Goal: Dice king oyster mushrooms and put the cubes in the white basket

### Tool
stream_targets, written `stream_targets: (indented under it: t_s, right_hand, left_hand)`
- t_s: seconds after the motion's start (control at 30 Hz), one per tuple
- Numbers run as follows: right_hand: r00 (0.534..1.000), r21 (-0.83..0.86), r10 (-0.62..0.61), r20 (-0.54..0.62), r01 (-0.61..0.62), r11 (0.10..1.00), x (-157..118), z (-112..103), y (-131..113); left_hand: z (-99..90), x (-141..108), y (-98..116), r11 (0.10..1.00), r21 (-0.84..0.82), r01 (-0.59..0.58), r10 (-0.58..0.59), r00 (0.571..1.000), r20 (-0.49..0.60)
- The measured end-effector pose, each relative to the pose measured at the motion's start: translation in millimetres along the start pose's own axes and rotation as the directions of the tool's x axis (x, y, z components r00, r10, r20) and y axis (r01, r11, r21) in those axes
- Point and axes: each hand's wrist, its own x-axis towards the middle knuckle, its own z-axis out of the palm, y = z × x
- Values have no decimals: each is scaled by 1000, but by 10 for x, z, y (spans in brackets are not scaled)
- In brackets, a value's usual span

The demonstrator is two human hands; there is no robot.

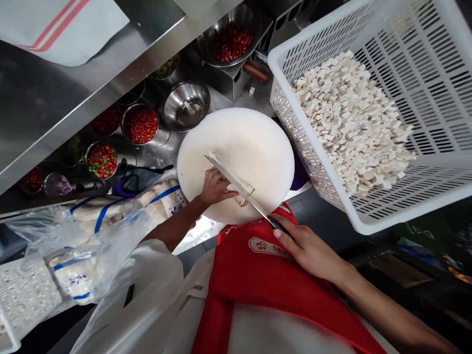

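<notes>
My right hand [302, 248] is wrapped round the black handle of a long kitchen knife [236, 183]. The blade points up and to the left across a round white chopping board [265, 142]. Under and beside the blade lies a pale king oyster mushroom [243, 189] with a light brown edge. My left hand [215, 188] presses on this mushroom from the left, fingers bent close to the blade. How much of the mushroom lies beneath the fingers is hidden.
A large white slotted basket [313, 140] at the right holds a heap of diced white pieces [354, 118]. Bagged mushrooms [162, 196] lie left. Bowls of chopped red chillies [140, 125] and a steel bowl [186, 105] stand behind, near a steel shelf edge [92, 93].
</notes>
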Motion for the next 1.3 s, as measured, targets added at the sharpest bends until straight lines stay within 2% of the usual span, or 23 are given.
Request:
stream_targets:
  t_s: [0.1, 0.27, 0.33, 0.47, 0.57, 0.7, 0.8, 1.03, 1.3]
  right_hand:
    - [999, 9, 30, 12, -30, 1000, -42, -29, -4]
    - [998, -20, 54, -12, -54, 998, -101, -62, 0]
    - [998, -25, 58, -6, -58, 998, -97, -56, 10]
    - [999, -26, 48, 11, -48, 999, -55, -29, 36]
    - [999, -30, 34, 25, -33, 999, -47, -37, 34]
    - [998, -47, 46, 32, -44, 998, -61, -86, 5]
    - [999, -58, 36, 33, -34, 998, -26, -94, -6]
    - [999, -64, 9, 35, -6, 998, 283, 22, -21]
    - [995, -89, -68, -80, 61, 994, 928, 31, -292]
  left_hand:
    - [-2, 4, 9, 1000, 14, -15, 16, 1000, -17]
    - [1, -6, 5, 1000, -17, 12, -11, 998, 62]
    - [12, -18, -1, 999, -42, 10, -8, 998, 57]
    - [35, -26, -5, 995, -89, -38, 37, 999, -17]
    - [19, 8, 15, 996, -41, -81, 77, 994, -82]
    - [-59, 94, 70, 988, -7, -154, 149, 967, -204]
    - [-111, 147, 103, 982, -30, -184, 172, 955, -242]
    - [-103, 161, 104, 977, -77, -198, 171, 948, -270]
    - [-20, 52, 29, 993, -52, -102, 97, 991, -93]
